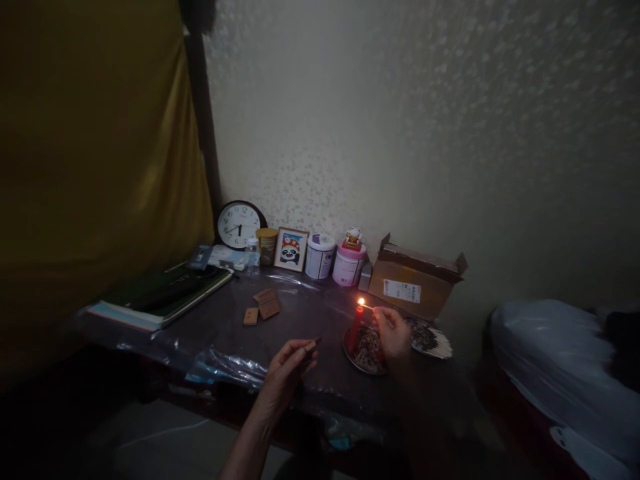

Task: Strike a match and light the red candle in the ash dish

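My right hand [391, 330] pinches a thin matchstick [368, 307], its tip at the top of a red candle [356, 327]. A small flame [361, 302] burns there; whether the wick, the match or both are alight I cannot tell. The candle stands upright on a round plate [367, 365] with a dark speckled surface. My left hand [290, 363] is closed on a small brown matchbox [313, 345], held above the table to the left of the plate. Fingers partly hide the box.
Small brown cardboard pieces [267, 304] lie on the plastic-covered table [300, 313]. Along the wall stand a clock [240, 225], a framed panda picture [291, 250], two tubs [321, 257] and a cardboard box [415, 277]. Many matchsticks [437, 343] lie right of my right hand.
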Demonstrator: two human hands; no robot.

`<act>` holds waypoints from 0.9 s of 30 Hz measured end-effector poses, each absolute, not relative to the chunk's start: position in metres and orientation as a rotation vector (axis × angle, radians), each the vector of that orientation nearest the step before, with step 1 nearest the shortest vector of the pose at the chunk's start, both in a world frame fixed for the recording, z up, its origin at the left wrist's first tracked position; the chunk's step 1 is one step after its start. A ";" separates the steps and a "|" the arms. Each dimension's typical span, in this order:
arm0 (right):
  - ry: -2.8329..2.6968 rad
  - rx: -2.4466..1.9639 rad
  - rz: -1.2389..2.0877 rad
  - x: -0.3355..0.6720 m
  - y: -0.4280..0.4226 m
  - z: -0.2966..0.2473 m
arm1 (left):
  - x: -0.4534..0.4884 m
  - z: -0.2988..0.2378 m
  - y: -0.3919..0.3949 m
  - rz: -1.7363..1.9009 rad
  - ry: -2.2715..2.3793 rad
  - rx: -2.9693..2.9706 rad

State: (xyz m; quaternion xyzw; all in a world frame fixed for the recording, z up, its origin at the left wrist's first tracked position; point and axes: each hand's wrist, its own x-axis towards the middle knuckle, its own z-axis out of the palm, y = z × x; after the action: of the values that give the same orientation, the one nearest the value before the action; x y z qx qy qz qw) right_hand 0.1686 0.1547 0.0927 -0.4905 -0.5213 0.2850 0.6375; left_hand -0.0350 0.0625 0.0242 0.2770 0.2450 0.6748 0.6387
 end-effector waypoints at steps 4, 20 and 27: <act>-1.184 -1.125 0.667 0.168 0.153 0.093 | -0.035 0.026 0.061 1.540 0.572 0.625; -1.148 -1.121 0.662 0.167 0.148 0.096 | -0.034 0.029 0.061 1.539 0.575 0.647; -1.117 -1.117 0.665 0.166 0.149 0.097 | -0.034 0.029 0.061 1.536 0.573 0.652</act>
State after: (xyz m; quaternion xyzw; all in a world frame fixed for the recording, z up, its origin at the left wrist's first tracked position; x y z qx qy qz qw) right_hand 0.1659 0.1487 0.0974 -0.4926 -0.4926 0.2934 0.6546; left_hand -0.0336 0.0610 0.0291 0.2855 0.2508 0.6722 0.6354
